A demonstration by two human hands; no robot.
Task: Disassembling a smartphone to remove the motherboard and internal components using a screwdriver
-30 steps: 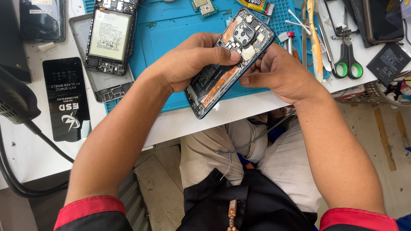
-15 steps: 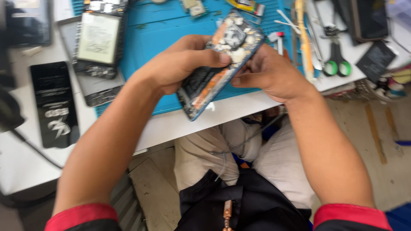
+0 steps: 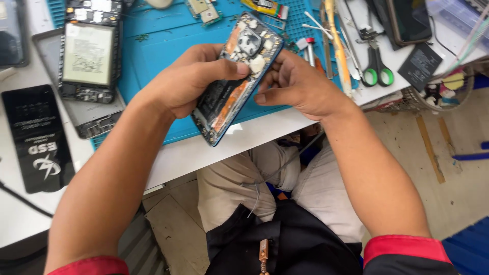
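- We hold the opened phone [image 3: 237,84] tilted above the desk's front edge, its bare boards and orange flex facing up; compared with a second ago it sits steeper and closer to us.
- Our left hand [image 3: 191,81] wraps its fingers shut around the phone's left side, thumb pressing by the camera module.
- Our right hand [image 3: 298,86] has shifted from cradling to curling fingers behind the right edge, gripping it.
- On the blue mat [image 3: 153,46], another dismantled phone [image 3: 90,53] lies at the back left corner; scissors [image 3: 374,63] rest to the right.

Blue mat [image 3: 163,40], green-handled scissors [image 3: 377,71], orange/black phone innards [image 3: 237,76], red cuffs [image 3: 407,247]
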